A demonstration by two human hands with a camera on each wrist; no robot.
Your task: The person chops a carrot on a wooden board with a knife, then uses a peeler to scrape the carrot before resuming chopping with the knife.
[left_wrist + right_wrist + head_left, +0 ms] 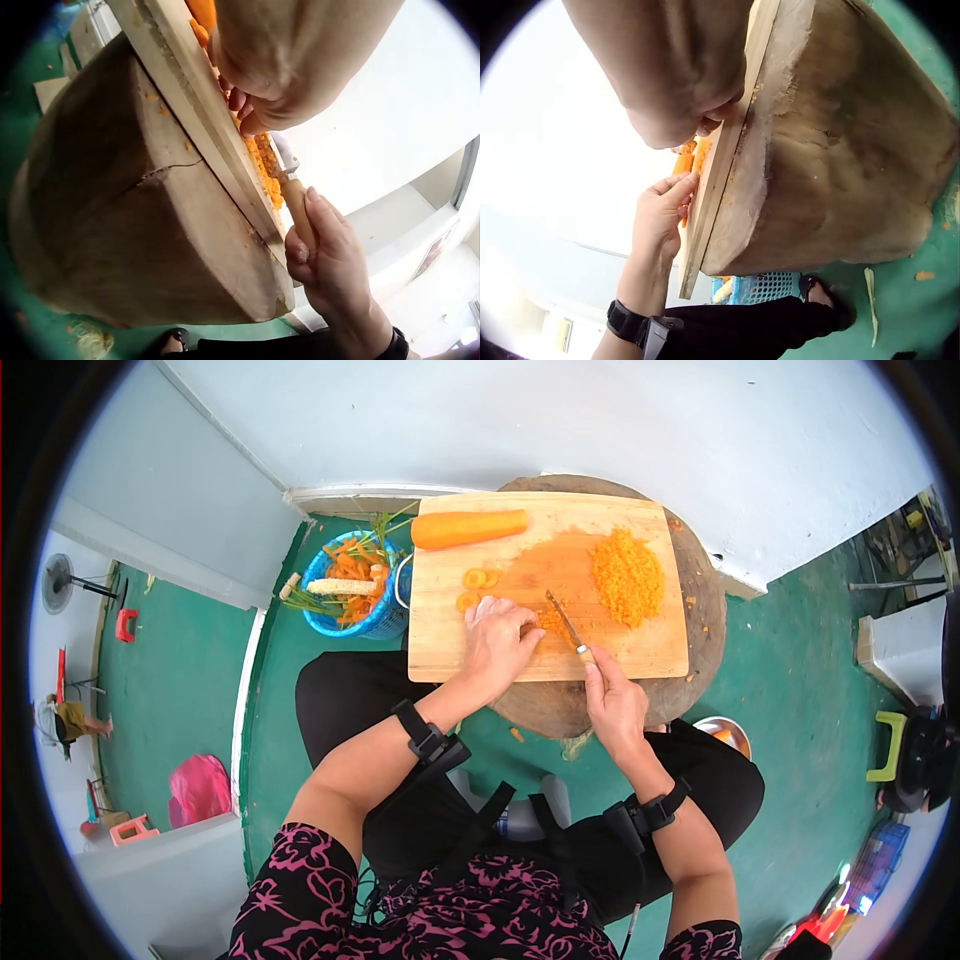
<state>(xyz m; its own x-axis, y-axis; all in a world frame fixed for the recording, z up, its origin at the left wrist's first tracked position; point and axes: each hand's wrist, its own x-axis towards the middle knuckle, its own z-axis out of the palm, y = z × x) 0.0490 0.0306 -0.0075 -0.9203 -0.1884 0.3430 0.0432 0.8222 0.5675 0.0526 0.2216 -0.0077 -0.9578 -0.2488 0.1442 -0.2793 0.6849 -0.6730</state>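
On the wooden cutting board [440, 645] my left hand [500, 640] bends its fingers down, thumb and fingertips pinching at small carrot pieces [550, 622]. My right hand [614, 705] grips the wooden handle of a small knife [566, 620]. Its blade points away and to the left, just right of the left fingertips. A heap of finely chopped carrot [628, 577] lies at the board's right. Carrot slices [475, 578] are beyond the left hand, and a large peeled carrot [468, 528] lies along the far edge. What sits under the left fingers is mostly hidden.
The board rests on a thick wood stump [705, 600] near a white wall. At its left stands a blue basket [385, 622] full of peelings, greens and a corn cob. A metal bowl [738, 736] sits on the green floor beside the right knee.
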